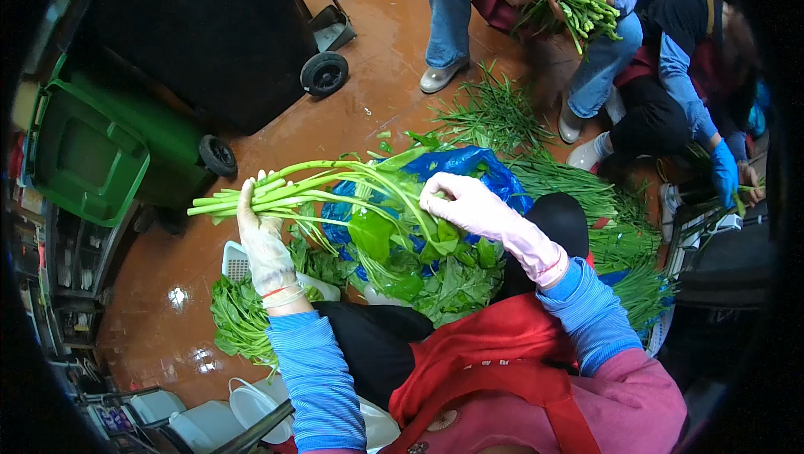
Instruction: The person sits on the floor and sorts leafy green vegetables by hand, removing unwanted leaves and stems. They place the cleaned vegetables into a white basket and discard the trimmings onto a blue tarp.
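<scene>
My left hand (264, 240), in a pale translucent glove, is closed around the stems of a bunch of leafy greens (301, 193); the cut stem ends point left and the leaves droop to the right. My right hand (461, 206), in a pinkish glove, is at the leafy end with fingers pinched; a bit of green shows at its fingertips. Beneath the bunch lies a blue plastic bag (490, 165) with loose leaves around it. A heap of leaves (461, 284) lies in front of my knees.
More greens (242, 322) lie at lower left beside a white plastic basket (235, 260). Long thin green stalks (565, 190) spread at right. A co-worker holds a green bunch (581, 11); another wears a blue glove (724, 171). Wheeled bins, one green (94, 152), stand upper left.
</scene>
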Demonstrator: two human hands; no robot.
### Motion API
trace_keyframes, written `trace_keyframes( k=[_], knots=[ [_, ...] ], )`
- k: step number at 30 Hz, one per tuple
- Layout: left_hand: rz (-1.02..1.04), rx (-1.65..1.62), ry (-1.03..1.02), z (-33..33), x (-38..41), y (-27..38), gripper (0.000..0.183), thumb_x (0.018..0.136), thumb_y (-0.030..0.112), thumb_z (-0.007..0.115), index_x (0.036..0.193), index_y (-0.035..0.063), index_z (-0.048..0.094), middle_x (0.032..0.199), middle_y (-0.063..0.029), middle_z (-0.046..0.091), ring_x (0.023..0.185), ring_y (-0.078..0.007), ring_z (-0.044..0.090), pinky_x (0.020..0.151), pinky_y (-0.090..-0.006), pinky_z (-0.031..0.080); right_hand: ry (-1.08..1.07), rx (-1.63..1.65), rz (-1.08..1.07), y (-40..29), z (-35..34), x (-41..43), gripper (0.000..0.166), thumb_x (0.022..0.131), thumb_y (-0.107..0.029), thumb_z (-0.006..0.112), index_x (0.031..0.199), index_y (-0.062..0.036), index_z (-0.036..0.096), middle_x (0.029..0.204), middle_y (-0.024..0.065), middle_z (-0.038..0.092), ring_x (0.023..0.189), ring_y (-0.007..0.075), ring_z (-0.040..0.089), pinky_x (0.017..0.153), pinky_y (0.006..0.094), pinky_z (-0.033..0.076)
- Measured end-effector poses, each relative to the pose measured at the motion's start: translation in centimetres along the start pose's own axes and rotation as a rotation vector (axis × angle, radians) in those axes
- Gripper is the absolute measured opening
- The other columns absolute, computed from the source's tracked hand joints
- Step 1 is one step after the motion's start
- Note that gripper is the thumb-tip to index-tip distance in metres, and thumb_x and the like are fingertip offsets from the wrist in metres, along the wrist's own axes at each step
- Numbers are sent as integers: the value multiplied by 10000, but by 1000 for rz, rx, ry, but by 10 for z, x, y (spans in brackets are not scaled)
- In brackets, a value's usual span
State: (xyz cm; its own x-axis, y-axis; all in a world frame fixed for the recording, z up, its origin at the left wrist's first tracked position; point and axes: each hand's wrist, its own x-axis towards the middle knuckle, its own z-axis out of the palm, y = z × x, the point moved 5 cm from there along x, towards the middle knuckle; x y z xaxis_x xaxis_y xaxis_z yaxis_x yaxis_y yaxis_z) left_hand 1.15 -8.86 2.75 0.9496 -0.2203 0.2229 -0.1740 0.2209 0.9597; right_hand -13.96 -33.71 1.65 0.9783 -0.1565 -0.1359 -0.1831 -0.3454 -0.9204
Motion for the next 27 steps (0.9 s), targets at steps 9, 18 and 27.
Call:
trace_keyframes(
  k=[9, 18, 27],
  knots=[
    [-29, 11, 29, 0, -3, 4, 476, 823, -67, 483, 1264, -43, 305, 1315, -209, 364, 1186, -286, 426, 977, -404, 406, -181, 194, -87, 4, -2, 2, 189, 834, -228, 578, 847, -44, 617, 767, -8, 585, 736, 69, 511, 666, 223, 407],
    [-167, -234, 43, 7, 2, -10, 497, 814, -53, 507, 1266, -38, 301, 1303, -195, 382, 1185, -279, 429, 979, -396, 405, 440, 901, -11, 58, -5, 15, 141, 803, -206, 615, 861, -78, 626, 756, -34, 569, 650, 54, 456, 596, 197, 339],
    [-59, -171, 67, 2, 3, -4, 481, 846, 9, 527, 1265, -34, 294, 1297, -199, 377, 1183, -273, 425, 985, -390, 400, 749, 790, 19, 88, -74, -5, 131, 831, -175, 582, 872, -57, 624, 718, -15, 575, 561, 46, 424, 508, 189, 325]
  ],
)
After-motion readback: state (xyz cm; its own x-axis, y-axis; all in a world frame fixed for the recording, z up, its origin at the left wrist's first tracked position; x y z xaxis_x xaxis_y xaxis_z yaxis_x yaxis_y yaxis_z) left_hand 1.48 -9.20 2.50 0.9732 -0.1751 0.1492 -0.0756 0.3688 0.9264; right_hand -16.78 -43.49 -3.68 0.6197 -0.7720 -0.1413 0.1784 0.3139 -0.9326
